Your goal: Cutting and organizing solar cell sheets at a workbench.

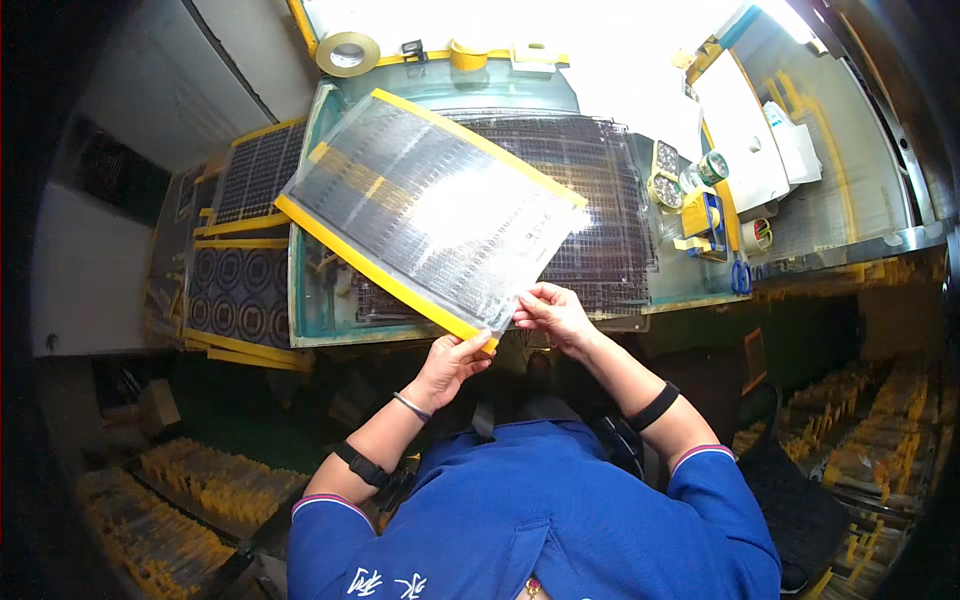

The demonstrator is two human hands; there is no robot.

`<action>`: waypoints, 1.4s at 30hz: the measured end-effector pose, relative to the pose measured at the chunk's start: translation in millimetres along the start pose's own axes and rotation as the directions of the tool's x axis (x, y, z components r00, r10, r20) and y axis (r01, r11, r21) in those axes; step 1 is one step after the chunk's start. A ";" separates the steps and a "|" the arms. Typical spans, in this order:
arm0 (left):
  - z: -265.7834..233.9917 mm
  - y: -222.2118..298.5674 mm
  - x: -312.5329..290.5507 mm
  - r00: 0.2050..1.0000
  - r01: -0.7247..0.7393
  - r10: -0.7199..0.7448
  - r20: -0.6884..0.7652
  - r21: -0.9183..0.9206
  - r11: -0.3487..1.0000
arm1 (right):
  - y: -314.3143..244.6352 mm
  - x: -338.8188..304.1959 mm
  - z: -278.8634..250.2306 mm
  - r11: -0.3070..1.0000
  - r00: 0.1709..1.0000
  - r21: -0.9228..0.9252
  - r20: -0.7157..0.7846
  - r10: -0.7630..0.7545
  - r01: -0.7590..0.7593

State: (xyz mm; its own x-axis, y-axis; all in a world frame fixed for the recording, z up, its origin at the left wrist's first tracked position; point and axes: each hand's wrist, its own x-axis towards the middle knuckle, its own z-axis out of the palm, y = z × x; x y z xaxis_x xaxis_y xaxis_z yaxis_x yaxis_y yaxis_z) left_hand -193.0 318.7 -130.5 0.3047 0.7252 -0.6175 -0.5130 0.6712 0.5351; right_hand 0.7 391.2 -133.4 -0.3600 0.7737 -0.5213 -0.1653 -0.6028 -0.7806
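Note:
A glossy clear film sheet (400,230) with dark printed patterns and yellow tape along two long edges is held at a slant over the table. My left hand (450,370) pinches its near corner, thumb on the yellow strip. Close by, my right hand (555,315) grips the short right edge between thumb and fingers. Handwritten marks show near that edge, and glare whitens the sheet's middle. Beneath it lies a dark sheet with a fine printed grid (610,240), partly covered by the film.
Rolls of tape (347,54) line the table's back edge. At right stand a blue-and-yellow tape dispenser (705,222), more rolls and blue-handled scissors (740,276). Yellow-edged patterned sheets (238,290) lie on the left. Racks of yellow-edged sheets (215,480) sit low on both sides.

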 end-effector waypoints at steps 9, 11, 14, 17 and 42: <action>-1.1 12.2 -3.2 0.983 -0.169 0.161 0.085 0.106 0.980 | -6.4 -3.7 3.6 0.978 0.978 -0.083 0.099 -0.184 0.193; -3.3 9.0 0.2 0.980 -0.182 0.168 0.103 0.146 0.972 | -10.9 -7.0 2.0 0.965 0.985 -0.214 0.111 -0.132 0.153; -11.6 8.1 6.1 0.985 0.136 -0.157 0.076 0.225 0.965 | -13.5 -9.8 -18.1 0.924 0.990 -0.356 -0.050 0.129 -0.138; -15.5 13.5 -4.5 0.908 0.295 -0.403 0.119 0.500 0.814 | -33.9 -18.8 -43.2 0.914 0.971 -0.339 -0.157 0.178 -0.222; 4.6 34.2 17.0 0.754 -0.072 0.651 0.091 0.996 -0.056 | -281.2 219.2 -202.8 0.653 0.561 0.548 -0.798 0.221 0.522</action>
State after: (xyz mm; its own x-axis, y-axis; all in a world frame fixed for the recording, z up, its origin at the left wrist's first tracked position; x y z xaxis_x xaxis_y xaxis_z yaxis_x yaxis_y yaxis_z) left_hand -201.7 354.7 -120.0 -0.0313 0.9974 -0.0643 0.8057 0.0633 0.5889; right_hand 154.5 769.9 -98.1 0.4936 0.4566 -0.7402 -0.7994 -0.0970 -0.5929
